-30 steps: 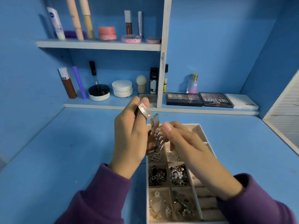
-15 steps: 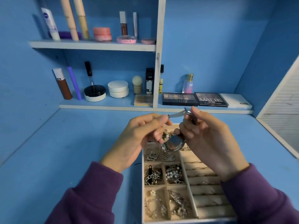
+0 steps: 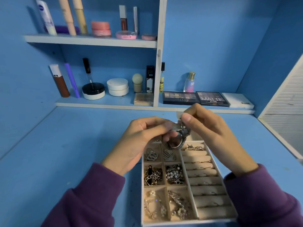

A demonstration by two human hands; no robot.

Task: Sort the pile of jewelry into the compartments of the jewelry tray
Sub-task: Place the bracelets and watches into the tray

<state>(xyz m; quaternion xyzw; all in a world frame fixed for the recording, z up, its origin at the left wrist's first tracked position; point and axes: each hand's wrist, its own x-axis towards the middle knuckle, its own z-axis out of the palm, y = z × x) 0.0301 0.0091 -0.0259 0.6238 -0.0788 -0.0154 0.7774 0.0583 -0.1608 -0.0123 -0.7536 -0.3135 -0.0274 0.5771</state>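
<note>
Steel watch (image 3: pixel 176 142) above tray's (image 3: pixel 188 222) far end: case low, band rising upright. Your left hand (image 3: pixel 141 141) and right hand (image 3: pixel 213 133) pinch the band, fingers curled.

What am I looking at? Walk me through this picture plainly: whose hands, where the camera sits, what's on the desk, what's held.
No machine here: a person works with bare hands, and the one camera sits on their head, looking forward and down. The left hand and right hand both pinch what looks like a metal wristwatch above a jewelry tray. The tray lies on a blue desk. Its left compartments hold chains and pearl pieces; its right side has ring rolls. Cosmetics stand on the shelves behind.
</note>
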